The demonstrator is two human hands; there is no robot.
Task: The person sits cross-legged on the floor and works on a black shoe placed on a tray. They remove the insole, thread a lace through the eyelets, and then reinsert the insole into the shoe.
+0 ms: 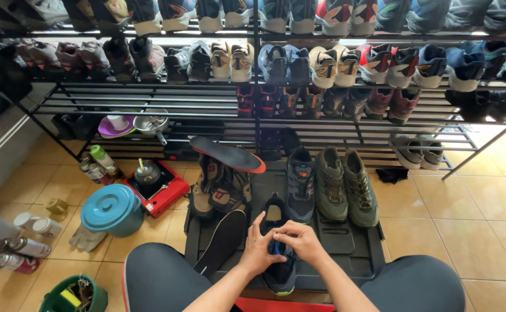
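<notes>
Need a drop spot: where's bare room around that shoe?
Free: tile floor right of the olive boots, and the black tray just below them. Crowded: left side, with teal bucket, red stove and spray cans. Both hands are on the black shoe.

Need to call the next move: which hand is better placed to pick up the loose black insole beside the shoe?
Left, probably. The black insole lies just left of the left hand. The right hand would have to cross the black shoe both hands are working on.

Bare tray lies open rightward; insole and brown boots (left side) crowd the black shoe.
</notes>
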